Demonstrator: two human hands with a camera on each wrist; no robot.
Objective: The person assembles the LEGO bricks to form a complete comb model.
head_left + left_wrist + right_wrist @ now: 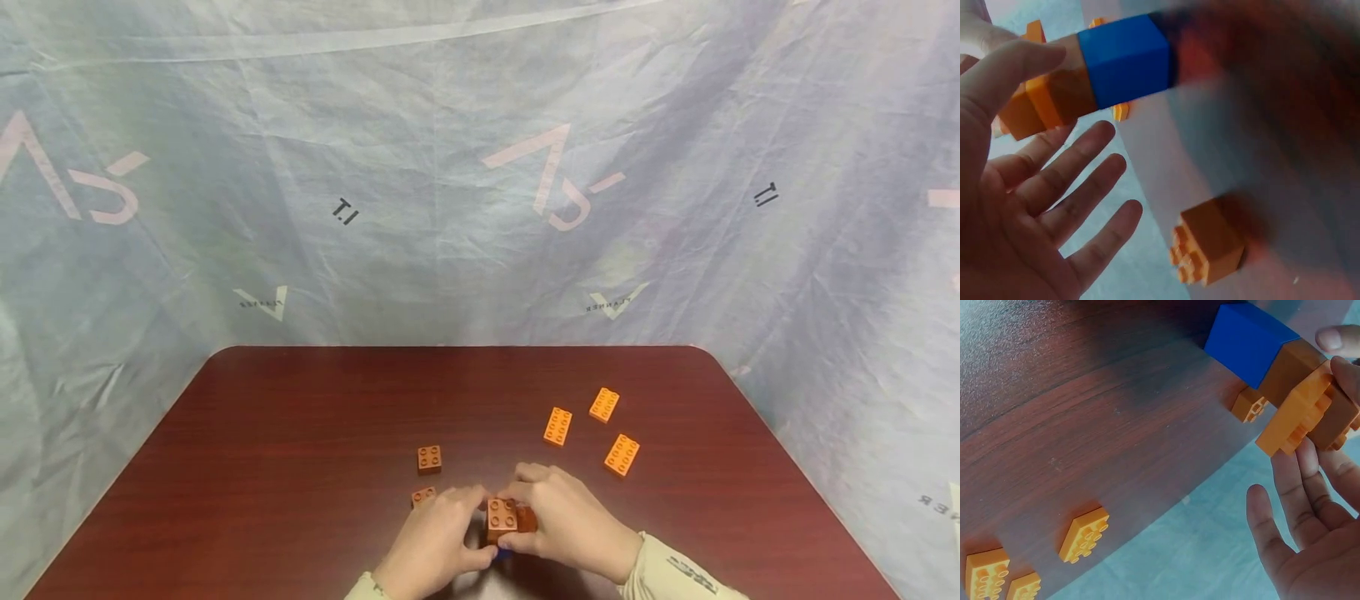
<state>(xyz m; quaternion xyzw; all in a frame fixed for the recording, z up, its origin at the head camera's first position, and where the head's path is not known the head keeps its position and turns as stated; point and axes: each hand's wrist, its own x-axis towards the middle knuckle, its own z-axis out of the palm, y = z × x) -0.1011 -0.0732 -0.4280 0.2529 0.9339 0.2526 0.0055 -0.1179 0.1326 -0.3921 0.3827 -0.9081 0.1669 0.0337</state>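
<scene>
A stack of toy building bricks stands between both hands in the head view. Its blue brick (1125, 62) forms the lower end, followed by a brown brick (1291, 369), a wider orange flat brick (1291, 419) and another brown brick (502, 514) with studs on top. My right hand (558, 517) grips the upper part between thumb and fingers. My left hand (442, 533) pinches the stack lightly from the other side, thumb on the brown part, its other fingers spread. Whether the blue end touches the table cannot be told.
On the dark red table (300, 433), one loose brown brick (430, 459) lies left of the stack, and a second brown brick (423, 496) is partly hidden by the left hand. Three orange flat bricks (557, 426) lie farther right. A printed grey cloth (435, 167) hangs behind.
</scene>
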